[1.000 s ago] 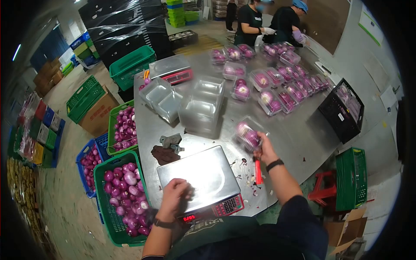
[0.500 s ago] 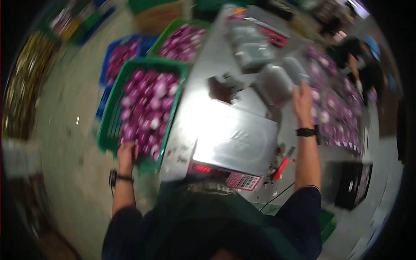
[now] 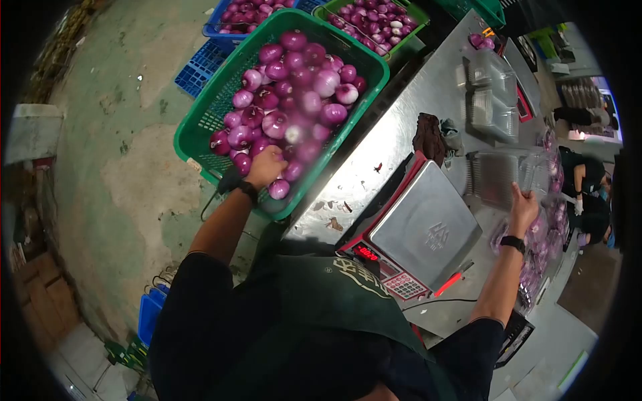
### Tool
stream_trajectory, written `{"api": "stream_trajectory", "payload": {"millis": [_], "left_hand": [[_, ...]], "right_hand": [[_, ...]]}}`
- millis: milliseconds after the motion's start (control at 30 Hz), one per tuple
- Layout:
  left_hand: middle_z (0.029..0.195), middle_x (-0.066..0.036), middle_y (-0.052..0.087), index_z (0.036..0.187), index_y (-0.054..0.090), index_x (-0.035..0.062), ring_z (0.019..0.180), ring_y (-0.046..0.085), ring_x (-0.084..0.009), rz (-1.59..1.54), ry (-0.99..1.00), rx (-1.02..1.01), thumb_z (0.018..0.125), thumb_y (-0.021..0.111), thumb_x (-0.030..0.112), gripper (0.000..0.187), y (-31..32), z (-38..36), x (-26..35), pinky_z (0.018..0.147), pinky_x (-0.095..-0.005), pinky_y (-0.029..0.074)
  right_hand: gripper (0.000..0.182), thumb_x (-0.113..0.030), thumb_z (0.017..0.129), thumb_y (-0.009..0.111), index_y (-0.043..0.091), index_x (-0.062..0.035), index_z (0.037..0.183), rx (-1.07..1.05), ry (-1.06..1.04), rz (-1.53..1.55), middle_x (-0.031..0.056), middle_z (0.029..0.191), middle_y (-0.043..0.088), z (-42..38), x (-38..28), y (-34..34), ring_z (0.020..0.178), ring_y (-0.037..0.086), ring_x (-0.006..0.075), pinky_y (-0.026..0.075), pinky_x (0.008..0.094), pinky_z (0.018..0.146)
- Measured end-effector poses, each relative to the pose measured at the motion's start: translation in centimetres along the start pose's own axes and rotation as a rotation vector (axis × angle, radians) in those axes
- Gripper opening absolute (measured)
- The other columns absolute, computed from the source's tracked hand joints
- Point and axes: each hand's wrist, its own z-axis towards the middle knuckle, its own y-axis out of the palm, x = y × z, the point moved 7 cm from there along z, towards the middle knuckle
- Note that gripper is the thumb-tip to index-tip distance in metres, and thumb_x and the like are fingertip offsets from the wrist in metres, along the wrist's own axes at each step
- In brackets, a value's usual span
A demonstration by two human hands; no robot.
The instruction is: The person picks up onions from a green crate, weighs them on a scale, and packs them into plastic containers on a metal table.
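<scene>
My left hand point(image 3: 266, 168) is down in the near end of a green plastic basket point(image 3: 188, 131) heaped with peeled red onions point(image 3: 275, 124). Its fingers curl over an onion, mostly hidden beneath them. Across the scale, my right hand point(image 3: 524, 211) has its fingers pinched at the near edge of a clear plastic box point(image 3: 496, 179) that lies with its lid open on the steel table. Between my hands stands a weighing scale point(image 3: 426, 226) with a bare metal plate and a lit red display.
More clear boxes point(image 3: 493, 115) are stacked farther back. Packed onions point(image 3: 535, 257) lie along the table's right side. A red-handled knife point(image 3: 449, 283) rests beside the scale, near a dark cloth point(image 3: 428, 138). Co-workers point(image 3: 583, 180) stand at the far right.
My left hand has gone from the basket's near rim in among the onions. My right hand has drawn back to the near edge of an open box. The view has turned.
</scene>
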Motion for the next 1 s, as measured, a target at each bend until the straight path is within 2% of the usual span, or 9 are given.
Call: {"api": "stream_trajectory", "payload": {"millis": [100,200,500,567,600,700,733,833,1000], "left_hand": [[0.127,-0.016,0.062,0.130,0.061,0.0093,0.110,0.067,-0.0405,0.383,0.366,0.022,0.081,0.074,0.016,0.051,3.5,0.7,5.4,0.097,-0.0464,0.054],[0.150,-0.015,0.048,0.145,0.051,0.0154,0.119,0.061,-0.0447,0.543,0.277,-0.180,0.078,0.077,0.008,0.073,6.4,1.6,8.3,0.100,-0.0532,0.053],[0.146,-0.020,0.046,0.148,0.046,0.0152,0.120,0.056,-0.0507,0.587,0.205,-0.267,0.072,0.076,-0.003,0.084,10.1,7.0,4.3,0.105,-0.0525,0.050],[0.140,-0.021,0.053,0.143,0.051,0.0098,0.123,0.057,-0.0446,0.257,0.432,-0.227,0.067,0.080,0.000,0.082,8.6,7.1,4.5,0.105,-0.0468,0.050],[0.135,-0.020,0.058,0.139,0.055,0.0062,0.123,0.060,-0.0377,0.182,0.360,-0.215,0.066,0.082,0.002,0.078,6.9,6.5,5.2,0.106,-0.0399,0.050],[0.135,-0.018,0.061,0.154,0.038,0.0134,0.114,0.067,-0.0363,-0.784,-0.263,-0.586,0.082,0.069,0.003,0.079,4.1,3.8,4.7,0.087,-0.0519,0.060],[0.134,-0.020,0.061,0.158,0.030,0.0172,0.113,0.068,-0.0378,-0.974,-0.235,-0.771,0.087,0.060,0.003,0.078,2.9,2.6,5.9,0.077,-0.0546,0.062],[0.144,-0.020,0.054,0.155,0.038,0.0128,0.132,0.057,-0.0359,-1.439,-0.222,-0.960,0.083,0.056,0.005,0.075,-0.3,-2.4,10.7,0.101,-0.0557,0.055],[0.145,-0.018,0.053,0.155,0.037,0.0059,0.136,0.053,-0.0337,-1.433,0.103,-1.033,0.083,0.066,0.006,0.077,-2.2,-11.3,20.6,0.109,-0.0534,0.050]], "right_hand": [[0.037,-0.029,0.089,0.081,0.061,-0.0008,0.078,0.102,-0.185,0.073,0.0115,0.073,0.061,-5.3,-3.9,-2.5,0.068,0.056,0.0261,0.048,0.0382,0.067],[0.027,-0.008,0.078,0.087,0.061,-0.0048,0.084,-0.078,-0.602,0.037,0.0101,0.079,0.062,-15.8,-10.5,-3.4,0.070,0.060,0.0283,0.050,0.0383,0.067],[0.066,-0.026,0.061,0.096,0.065,-0.0051,0.115,-0.586,-0.398,0.165,0.0159,0.113,0.069,-29.2,-19.5,-3.3,0.106,0.064,0.0380,0.052,0.0474,0.093],[0.074,-0.028,0.061,0.096,0.063,-0.0039,0.123,-0.612,-0.349,0.237,0.0169,0.123,0.066,-29.4,-20.0,-3.8,0.113,0.061,0.0391,0.049,0.0480,0.099],[0.069,-0.024,0.064,0.095,0.063,-0.0028,0.122,-0.555,-0.340,0.295,0.0168,0.121,0.066,-29.3,-20.5,-4.5,0.110,0.063,0.0365,0.050,0.0458,0.097],[0.060,-0.016,0.068,0.092,0.064,-0.0011,0.119,-0.436,-0.335,0.420,0.0167,0.118,0.068,-29.3,-21.5,-4.8,0.105,0.065,0.0314,0.052,0.0412,0.091],[0.055,-0.011,0.070,0.090,0.065,-0.0005,0.118,-0.375,-0.330,0.477,0.0166,0.117,0.069,-29.3,-22.0,-4.9,0.102,0.065,0.0289,0.053,0.0388,0.088],[0.050,-0.008,0.072,0.089,0.066,-0.0001,0.116,-0.358,-0.351,0.615,0.0165,0.115,0.070,-29.7,-25.6,-4.5,0.096,0.065,0.0256,0.054,0.0359,0.083],[0.073,-0.019,0.070,0.094,0.060,-0.0019,0.132,-0.477,-0.554,0.612,0.0206,0.129,0.064,-30.9,-33.1,-3.6,0.113,0.065,0.0355,0.055,0.0427,0.095]]}}
